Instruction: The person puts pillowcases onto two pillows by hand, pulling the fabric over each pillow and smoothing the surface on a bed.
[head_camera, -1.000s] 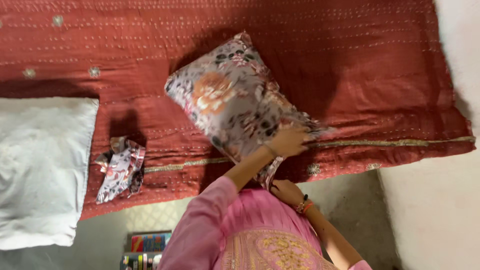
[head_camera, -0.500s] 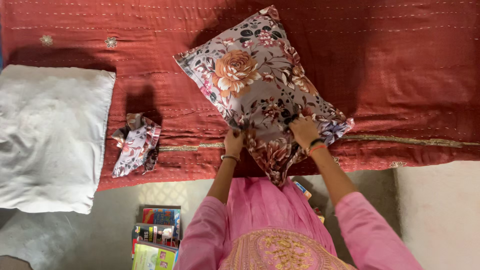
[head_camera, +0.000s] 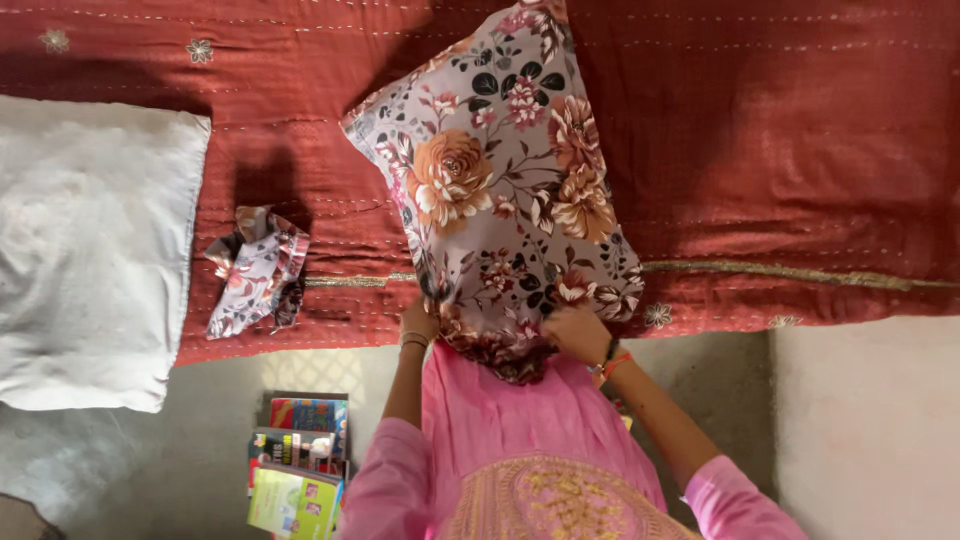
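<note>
At the bed's (head_camera: 800, 150) near edge, floral pillow (head_camera: 510, 200) now lies farther up than a second ago. Left hand (head_camera: 418, 322) and right hand (head_camera: 575, 332) both pinch its open end; cover looks nearly on. Bare white pillow (head_camera: 90, 250) left of it.

A single camera, worn on the person's head, looks almost straight down from standing height. The near edge of the rust-red stitched bedspread (head_camera: 800, 150) crosses the middle of the frame, and the bed fills the upper half. Below that edge show the grey floor (head_camera: 150, 470) and the wearer's own pink embroidered tunic (head_camera: 540, 450), close under the lens. No second view is there to share any of it.
</note>
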